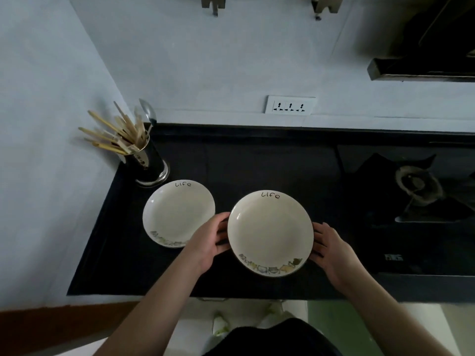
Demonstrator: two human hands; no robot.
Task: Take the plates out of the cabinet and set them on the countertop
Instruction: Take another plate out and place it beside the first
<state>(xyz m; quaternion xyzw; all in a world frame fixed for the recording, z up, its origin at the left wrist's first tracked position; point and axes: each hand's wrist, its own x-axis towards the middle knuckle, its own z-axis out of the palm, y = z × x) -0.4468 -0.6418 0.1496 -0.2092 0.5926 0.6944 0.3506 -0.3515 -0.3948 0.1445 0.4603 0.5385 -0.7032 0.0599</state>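
**Head cam: two "Life" plates over the black counter**

Head view has us looking straight down at our own two hands. Our left hand (205, 242) and right hand (331, 250) are cupped on opposite sides of the nearer plate (270, 232), fingers curled against its rim, so both hands are gripping that one plate between them. We can't tell if it's fully resting on the countertop (257, 163) or held just above it.

Just beyond and outside our left hand sits the second plate (177, 211), flat on the counter, with our left wrist overlapping its near edge. Both plates are cream, with "Life" written on the far rim and a little painted band on the near rim.

Further out past the left hand, a metal utensil holder (149, 163) stuffed with chopsticks and a spoon stands in the corner. Off beyond our right hand is a gas burner (416, 186), and up on the wall ahead, a triple power socket (290, 105).
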